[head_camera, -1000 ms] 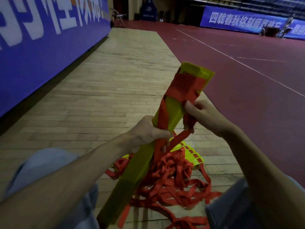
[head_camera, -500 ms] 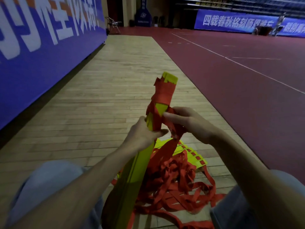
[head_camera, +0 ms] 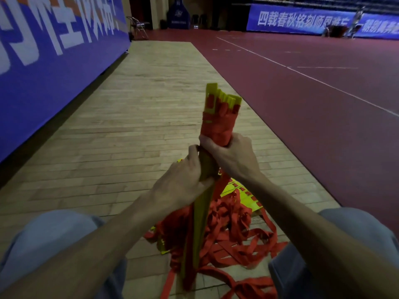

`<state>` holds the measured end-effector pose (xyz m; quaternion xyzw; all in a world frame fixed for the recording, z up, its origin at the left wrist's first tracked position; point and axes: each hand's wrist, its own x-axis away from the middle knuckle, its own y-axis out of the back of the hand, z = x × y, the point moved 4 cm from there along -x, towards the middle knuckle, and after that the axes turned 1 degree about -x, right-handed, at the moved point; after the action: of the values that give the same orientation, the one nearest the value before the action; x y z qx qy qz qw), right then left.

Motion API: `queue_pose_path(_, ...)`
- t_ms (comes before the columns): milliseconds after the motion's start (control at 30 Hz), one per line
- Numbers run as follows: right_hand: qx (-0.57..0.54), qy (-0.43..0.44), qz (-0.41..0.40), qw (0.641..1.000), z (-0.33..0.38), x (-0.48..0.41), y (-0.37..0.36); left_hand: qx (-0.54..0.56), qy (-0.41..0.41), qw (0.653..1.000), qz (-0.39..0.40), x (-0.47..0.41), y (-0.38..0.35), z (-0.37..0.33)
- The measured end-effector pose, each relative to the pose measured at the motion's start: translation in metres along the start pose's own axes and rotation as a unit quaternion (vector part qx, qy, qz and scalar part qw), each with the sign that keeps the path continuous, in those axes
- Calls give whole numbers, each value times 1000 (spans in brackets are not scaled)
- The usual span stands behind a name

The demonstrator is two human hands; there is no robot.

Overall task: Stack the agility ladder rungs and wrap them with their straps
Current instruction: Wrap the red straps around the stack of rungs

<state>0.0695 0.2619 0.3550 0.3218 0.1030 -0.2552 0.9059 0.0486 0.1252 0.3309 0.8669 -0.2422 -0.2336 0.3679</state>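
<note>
A stack of yellow ladder rungs [head_camera: 199, 214] stands nearly upright between my knees, its fanned top end [head_camera: 222, 99] pointing away from me. Red strap [head_camera: 218, 126] is wound around the stack's upper part. My left hand [head_camera: 183, 182] grips the stack's middle from the left. My right hand [head_camera: 231, 156] is closed over the lower edge of the red wrapping, just above the left hand. A loose tangle of red strap [head_camera: 233, 240] lies on the floor under the stack, with more yellow rungs [head_camera: 246, 195] partly buried in it.
I sit on a wooden floor strip [head_camera: 129, 126] with my knees at the frame's lower corners. A blue banner wall [head_camera: 54, 61] runs along the left. Dark red court flooring [head_camera: 313, 93] with white lines lies to the right. A folding chair [head_camera: 138, 25] stands far back.
The stack has turned more upright and its top rungs now fan apart. My right hand moved from pulling strap beside the stack to clasping the wrapped section. The left hand kept its grip.
</note>
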Motion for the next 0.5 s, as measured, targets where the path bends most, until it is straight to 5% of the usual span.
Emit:
queue_pose_path(167, -113, 54, 22, 992, 16, -9, 24, 185, 11, 983, -18, -5, 4, -5)
queue_pose_path(300, -223, 76, 30, 971, 26, -9, 35, 386, 83, 914, 97, -6, -7, -11)
queue_pose_path(500, -336, 48, 100, 935, 18, -10, 34, 462, 88, 860, 195, 2, -22, -15)
